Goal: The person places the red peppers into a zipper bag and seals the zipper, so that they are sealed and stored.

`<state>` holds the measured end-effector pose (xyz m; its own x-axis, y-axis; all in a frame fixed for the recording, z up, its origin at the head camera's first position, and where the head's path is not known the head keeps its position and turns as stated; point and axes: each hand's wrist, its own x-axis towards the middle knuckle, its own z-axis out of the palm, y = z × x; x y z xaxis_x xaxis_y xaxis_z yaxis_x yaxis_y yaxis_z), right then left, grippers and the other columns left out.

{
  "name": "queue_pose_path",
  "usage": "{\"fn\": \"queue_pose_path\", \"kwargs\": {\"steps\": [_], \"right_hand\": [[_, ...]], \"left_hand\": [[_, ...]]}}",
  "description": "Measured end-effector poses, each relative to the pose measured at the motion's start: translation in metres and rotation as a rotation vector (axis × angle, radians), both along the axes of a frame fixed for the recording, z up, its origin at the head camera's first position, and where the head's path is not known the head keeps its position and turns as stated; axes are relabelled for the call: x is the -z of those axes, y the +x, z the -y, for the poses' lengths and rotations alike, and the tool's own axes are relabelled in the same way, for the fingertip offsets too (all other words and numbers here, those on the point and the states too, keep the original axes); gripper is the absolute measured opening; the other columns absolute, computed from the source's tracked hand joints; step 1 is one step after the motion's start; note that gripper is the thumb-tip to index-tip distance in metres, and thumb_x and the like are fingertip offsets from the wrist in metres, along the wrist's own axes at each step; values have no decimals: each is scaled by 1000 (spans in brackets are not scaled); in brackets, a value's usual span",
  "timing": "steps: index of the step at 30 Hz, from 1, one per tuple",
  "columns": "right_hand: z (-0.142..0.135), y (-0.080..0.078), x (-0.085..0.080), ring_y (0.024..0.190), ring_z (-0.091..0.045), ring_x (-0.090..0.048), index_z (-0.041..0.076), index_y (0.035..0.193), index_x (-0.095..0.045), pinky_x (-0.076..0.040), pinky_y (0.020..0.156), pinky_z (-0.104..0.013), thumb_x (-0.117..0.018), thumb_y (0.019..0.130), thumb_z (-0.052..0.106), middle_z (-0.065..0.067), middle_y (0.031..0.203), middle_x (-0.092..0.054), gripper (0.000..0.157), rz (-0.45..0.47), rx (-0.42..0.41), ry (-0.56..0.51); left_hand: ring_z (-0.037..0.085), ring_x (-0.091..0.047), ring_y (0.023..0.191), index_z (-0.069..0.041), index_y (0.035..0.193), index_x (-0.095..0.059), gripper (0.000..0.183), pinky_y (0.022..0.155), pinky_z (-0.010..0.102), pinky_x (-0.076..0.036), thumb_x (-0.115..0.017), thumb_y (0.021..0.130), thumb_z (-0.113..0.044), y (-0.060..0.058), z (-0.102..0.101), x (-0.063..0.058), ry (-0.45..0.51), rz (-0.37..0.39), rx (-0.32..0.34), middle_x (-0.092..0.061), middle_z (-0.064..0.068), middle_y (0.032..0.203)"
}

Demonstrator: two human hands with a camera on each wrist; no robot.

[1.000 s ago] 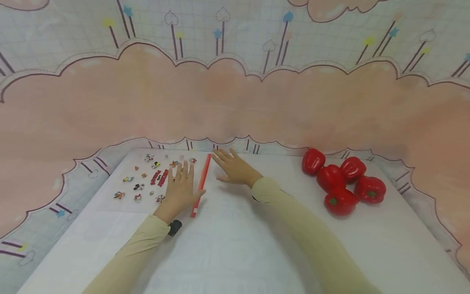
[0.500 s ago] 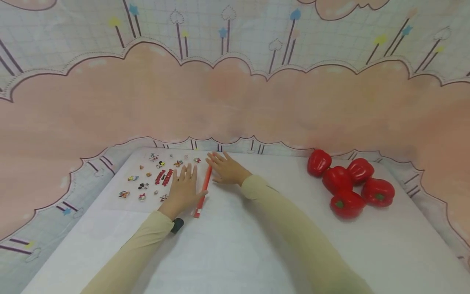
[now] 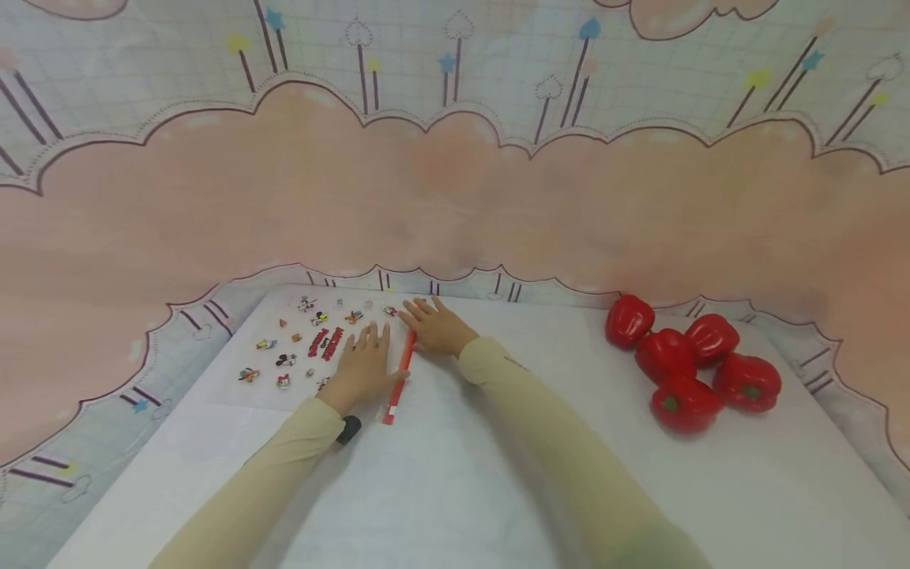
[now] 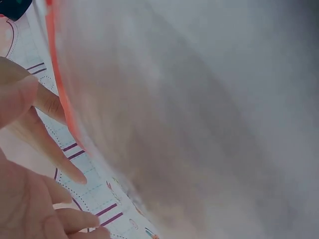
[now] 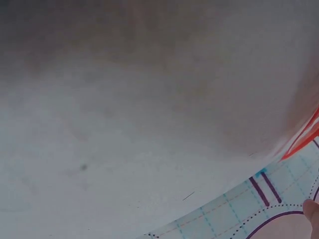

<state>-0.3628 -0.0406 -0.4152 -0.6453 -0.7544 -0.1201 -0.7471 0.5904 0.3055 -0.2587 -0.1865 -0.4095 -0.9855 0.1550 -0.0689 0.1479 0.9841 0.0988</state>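
Note:
A clear plastic folder [image 3: 325,344], printed with small cartoon characters and red lettering, lies flat at the table's far left. A red strip [image 3: 400,387] runs along its right edge. My left hand [image 3: 361,371] rests with straight fingers over the folder's right part, its thumb across the strip. My right hand [image 3: 439,329] lies palm down over the strip's far end, fingers straight and pointing left. In the left wrist view the red strip [image 4: 61,82] passes beside fingers. Only a bit of the strip [image 5: 302,138] and a fingertip [image 5: 312,211] show in the right wrist view.
Several red bell peppers [image 3: 666,354] sit in a cluster at the right of the white table [image 3: 441,490]. Behind stands a patterned cloth backdrop [image 3: 455,205] with pink clouds. A dark band [image 3: 348,430] is on the left wrist.
My right hand has moved left, from beside the red strip onto its far end. The left hand stays about where it was on the folder. The head view has turned slightly left.

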Motion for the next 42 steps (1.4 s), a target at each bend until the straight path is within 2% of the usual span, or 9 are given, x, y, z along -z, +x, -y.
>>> {"fn": "queue_pose_path", "kwargs": {"steps": [6,10,15,19,22,29,36,39,42], "right_hand": [[2,2,0,146,-21,-19,23,151,-19,-15,118,-47,-38,98,43,0,158,-19,60,69,-2,-30],[3,2,-1,145,-21,-22,26,150,-19,-16,118,-46,-32,99,44,2,157,-23,56,93,-21,-1],[4,6,-7,140,-22,-34,25,147,-30,-22,116,-47,-29,101,39,0,150,-37,49,69,-70,2],[3,9,-15,135,-21,-42,21,144,-38,-28,113,-47,-31,101,37,-1,143,-48,46,11,-132,-30],[2,10,-19,132,-21,-46,21,142,-41,-31,111,-47,-31,101,38,-1,140,-51,46,-46,-184,-48],[-3,11,-25,127,-20,-50,20,138,-47,-34,110,-46,-40,99,35,0,134,-56,42,-114,-240,-164],[-11,3,-20,109,-22,-59,16,118,-59,-46,98,-41,-57,90,16,-5,115,-64,27,-356,-255,-230],[-15,0,-19,104,-22,-60,15,113,-59,-49,92,-39,-58,89,14,-6,112,-63,24,-404,-244,-252],[-17,-1,-20,101,-20,-61,16,113,-58,-50,88,-36,-57,90,12,-5,109,-63,23,-409,-255,-257]], "left_hand": [[44,-23,140,8,145,-21,86,112,60,-19,-51,89,-51,-3,0,1,-15,39,8,-25,30,149],[44,-31,136,8,143,-26,79,110,60,-23,-48,92,-48,-3,-1,0,-24,37,27,-32,29,146],[40,-54,116,5,129,-49,61,98,54,-41,-50,91,-44,-2,-3,-8,-97,-104,55,-58,26,122],[34,-63,92,3,107,-62,51,85,48,-49,-54,88,-44,-2,-4,-16,-176,-242,67,-67,19,93],[32,-64,84,2,99,-64,47,82,46,-50,-55,86,-43,-3,-5,-20,-208,-293,82,-67,17,85],[30,-65,80,-1,90,-66,25,78,45,-50,-61,81,-24,4,-9,-22,-133,-384,136,-68,13,79],[30,-62,67,-2,74,-62,13,68,43,-49,-61,75,-15,15,-11,-19,-84,-534,174,-63,10,66],[29,-62,64,-4,72,-60,14,64,42,-48,-62,77,-16,18,-12,-20,-89,-533,184,-62,10,64],[29,-63,69,-5,78,-60,18,65,42,-49,-63,82,-23,25,-13,-25,-116,-427,181,-63,9,69]]}}
